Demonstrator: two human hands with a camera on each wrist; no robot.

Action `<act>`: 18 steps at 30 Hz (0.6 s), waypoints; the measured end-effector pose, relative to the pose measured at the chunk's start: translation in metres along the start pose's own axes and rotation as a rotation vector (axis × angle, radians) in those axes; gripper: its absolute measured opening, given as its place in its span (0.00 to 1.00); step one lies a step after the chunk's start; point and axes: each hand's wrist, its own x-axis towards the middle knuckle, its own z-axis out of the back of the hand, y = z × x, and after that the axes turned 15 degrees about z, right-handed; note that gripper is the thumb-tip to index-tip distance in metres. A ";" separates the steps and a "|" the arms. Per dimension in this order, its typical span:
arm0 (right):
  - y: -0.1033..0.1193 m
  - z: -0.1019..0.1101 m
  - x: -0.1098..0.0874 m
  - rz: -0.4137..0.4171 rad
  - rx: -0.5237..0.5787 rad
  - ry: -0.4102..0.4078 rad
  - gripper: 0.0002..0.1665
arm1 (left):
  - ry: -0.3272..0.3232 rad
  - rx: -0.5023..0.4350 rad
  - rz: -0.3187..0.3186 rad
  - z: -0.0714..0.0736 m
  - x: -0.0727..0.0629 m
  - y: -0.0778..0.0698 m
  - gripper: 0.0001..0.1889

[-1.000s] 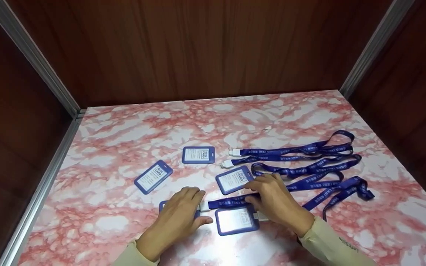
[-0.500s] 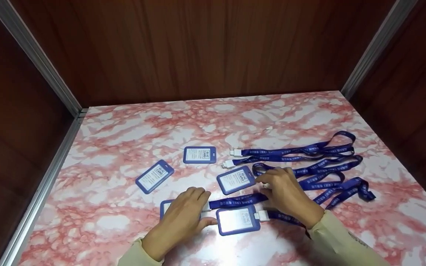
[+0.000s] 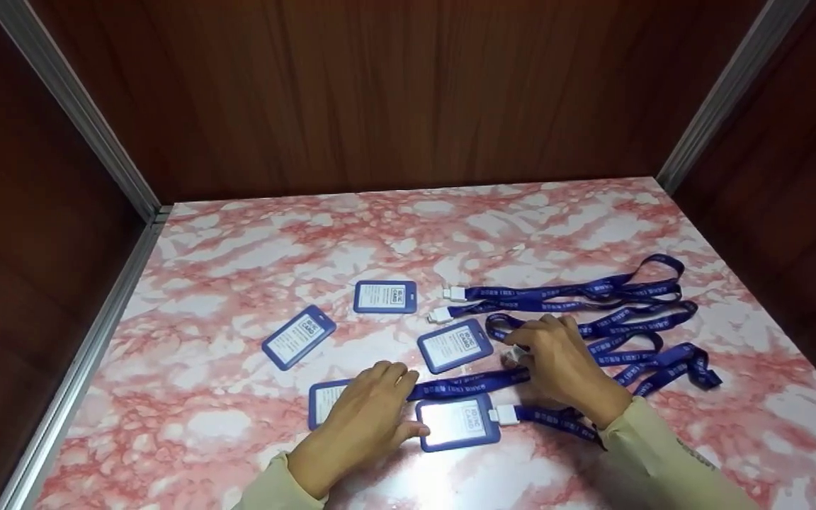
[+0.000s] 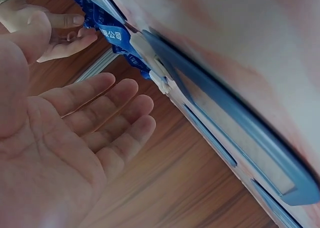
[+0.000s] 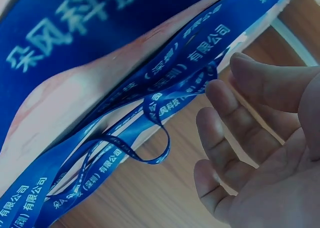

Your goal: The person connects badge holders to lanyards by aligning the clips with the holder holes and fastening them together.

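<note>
In the head view, my left hand [image 3: 362, 425] is over a blue card holder [image 3: 323, 407], covering its right part. Its thumb overlaps the left edge of a second card holder [image 3: 454, 425], which joins a white clip [image 3: 505, 414] and a blue lanyard. The left wrist view shows that hand's fingers spread and relaxed, holding nothing. My right hand [image 3: 564, 365] is above the lanyards, its bent fingertips beside a pale clip [image 3: 514, 354]. In the right wrist view, its thumb and fingers stand apart near the blue lanyards [image 5: 175, 68].
Three loose card holders lie farther back: one upright-angled [image 3: 298, 338], one sideways [image 3: 384, 297], one near the lanyards [image 3: 455, 346]. Two lanyards [image 3: 535, 292] with white clips [image 3: 453, 293] stretch right. Brown panels [image 3: 394, 99] wall in the marbled table [image 3: 202, 283].
My right hand has moved right, off the front lanyard, uncovering the white clip of the near card holder and a pale clip. The left hand has shifted slightly right.
</note>
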 end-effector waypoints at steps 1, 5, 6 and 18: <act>-0.001 0.000 0.000 -0.002 0.001 0.002 0.22 | 0.007 0.008 0.002 0.000 0.001 -0.001 0.38; -0.004 -0.002 0.002 0.000 0.004 -0.004 0.21 | 0.015 0.026 0.007 0.000 0.002 -0.002 0.39; -0.005 -0.002 0.003 0.004 0.005 -0.008 0.21 | 0.019 0.026 0.010 0.000 0.003 -0.002 0.39; -0.015 -0.008 0.003 0.110 0.001 -0.038 0.19 | 0.015 0.042 0.016 0.000 0.003 -0.001 0.39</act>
